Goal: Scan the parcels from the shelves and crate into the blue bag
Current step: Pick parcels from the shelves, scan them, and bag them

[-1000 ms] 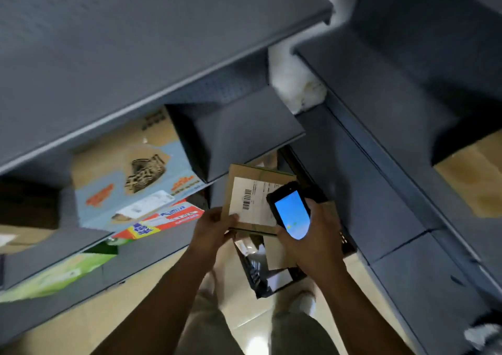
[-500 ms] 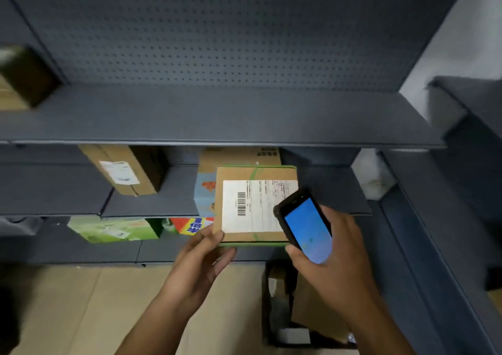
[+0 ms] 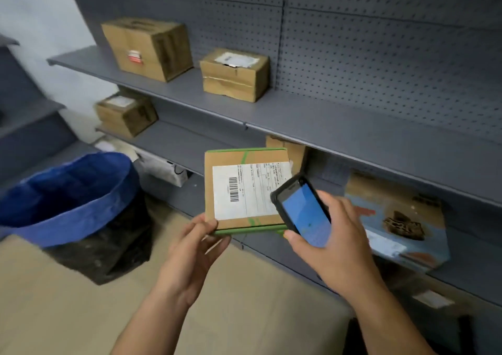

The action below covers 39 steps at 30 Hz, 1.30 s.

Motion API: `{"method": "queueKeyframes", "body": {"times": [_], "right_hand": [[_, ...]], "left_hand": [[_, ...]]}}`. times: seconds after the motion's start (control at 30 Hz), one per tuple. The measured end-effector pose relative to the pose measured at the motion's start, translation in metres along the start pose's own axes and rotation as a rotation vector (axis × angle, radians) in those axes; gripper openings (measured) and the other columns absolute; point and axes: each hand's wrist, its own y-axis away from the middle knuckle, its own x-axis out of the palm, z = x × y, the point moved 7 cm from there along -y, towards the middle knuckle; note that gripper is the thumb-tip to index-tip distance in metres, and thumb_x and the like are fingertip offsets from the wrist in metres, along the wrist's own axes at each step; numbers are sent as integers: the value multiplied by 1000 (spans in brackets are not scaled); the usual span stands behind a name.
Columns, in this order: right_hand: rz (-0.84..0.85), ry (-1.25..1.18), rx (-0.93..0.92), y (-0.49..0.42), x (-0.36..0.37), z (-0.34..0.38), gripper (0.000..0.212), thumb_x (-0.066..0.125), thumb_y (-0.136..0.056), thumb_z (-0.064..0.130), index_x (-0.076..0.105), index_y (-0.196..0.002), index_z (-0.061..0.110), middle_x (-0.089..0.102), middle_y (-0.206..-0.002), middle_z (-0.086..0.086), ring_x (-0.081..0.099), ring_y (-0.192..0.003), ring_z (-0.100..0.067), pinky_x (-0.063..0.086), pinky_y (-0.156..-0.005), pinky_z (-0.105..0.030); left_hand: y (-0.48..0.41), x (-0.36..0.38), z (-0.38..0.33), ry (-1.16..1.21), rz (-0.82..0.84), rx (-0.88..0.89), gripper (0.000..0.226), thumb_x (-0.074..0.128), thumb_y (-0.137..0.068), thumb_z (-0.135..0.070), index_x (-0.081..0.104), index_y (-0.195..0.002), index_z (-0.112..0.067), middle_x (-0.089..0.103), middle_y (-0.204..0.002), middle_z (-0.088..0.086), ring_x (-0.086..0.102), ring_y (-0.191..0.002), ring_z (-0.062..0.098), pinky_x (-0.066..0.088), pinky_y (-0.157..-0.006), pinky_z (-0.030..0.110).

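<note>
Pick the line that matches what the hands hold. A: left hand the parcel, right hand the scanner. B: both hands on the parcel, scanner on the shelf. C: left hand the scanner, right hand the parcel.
A: the left hand pinches the parcel at its lower left corner, while the right hand grips the blue-screened scanner.

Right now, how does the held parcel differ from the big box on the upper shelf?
The held parcel is flat; the big box is tall and bulky. The held parcel has green-taped edges and a large white barcode label; the big box shows a small red-and-white sticker. The left hand holds the parcel; the big box sits on the upper shelf. Both are brown cardboard.
</note>
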Motion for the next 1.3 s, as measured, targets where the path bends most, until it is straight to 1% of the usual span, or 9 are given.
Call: {"method": "queueKeyframes", "body": {"times": [0.2,0.27,0.33,0.47,0.6,0.77,0.97,1.13,1.3], "right_hand": [[177,-110,-156,-38,88,75,76,73,-66,62,43,-131,37,41,-116,18,47,-113,-9,50,-90,-39],[249,-109,-196,-49,118,95,76,72,-66,63,44,-131,38,42,-115,17,46,-113,-8,49,-91,-38],[315,-110,-233,-60,147,114,76,70,-65,65,45,-131,37,43,-114,17,46,-114,-9,47,-93,-37],[433,-112,-278,-88,208,147,79,67,-61,68,44,-131,36,44,-116,14,47,-114,-12,46,-92,-36],[498,-163,-313,-128,267,174,79,64,-57,69,46,-128,38,47,-116,15,49,-112,-11,48,-90,-37],[580,-224,-356,-203,325,209,76,65,-57,70,45,-124,43,44,-113,21,48,-110,-5,48,-88,-32],[585,-227,-388,-304,383,256,79,61,-58,76,42,-127,43,43,-114,21,49,-107,-6,53,-85,-37],[617,-214,-404,-347,443,289,76,74,-67,64,42,-131,38,42,-118,18,46,-109,-6,48,-84,-28],[663,-187,-379,-364,510,316,75,76,-65,61,47,-130,35,44,-113,16,50,-107,-9,51,-88,-37]], "left_hand": [[20,-97,-63,-53,-242,140,37,67,-89,-14,65,-123,1,68,-122,27,65,-100,29,53,-101,46],[25,-123,-72,-10,-322,149,43,68,-80,-20,66,-118,-1,71,-110,22,66,-91,24,54,-100,45],[27,-146,-78,24,-398,161,32,65,-85,-17,66,-113,-3,69,-97,12,65,-83,20,53,-101,45],[18,-184,-95,31,-546,191,12,57,-96,-4,65,-105,-4,71,-87,10,61,-93,28,51,-103,47],[-12,-214,-120,31,-629,215,41,76,-83,-10,64,-123,-6,73,-111,19,67,-95,23,53,-101,42],[-80,-239,-162,39,-668,205,56,80,-76,-18,63,-127,-5,71,-121,20,69,-102,25,57,-97,40],[-162,-259,-243,41,-737,279,19,67,-92,-2,66,-111,-9,75,-109,17,68,-102,29,51,-104,47],[-211,-300,-286,28,-803,318,26,69,-92,-4,64,-116,-13,78,-106,8,71,-109,28,54,-100,44],[-244,-371,-305,83,-895,360,40,69,-93,-5,56,-130,-11,71,-121,12,68,-116,25,52,-103,42]]}}
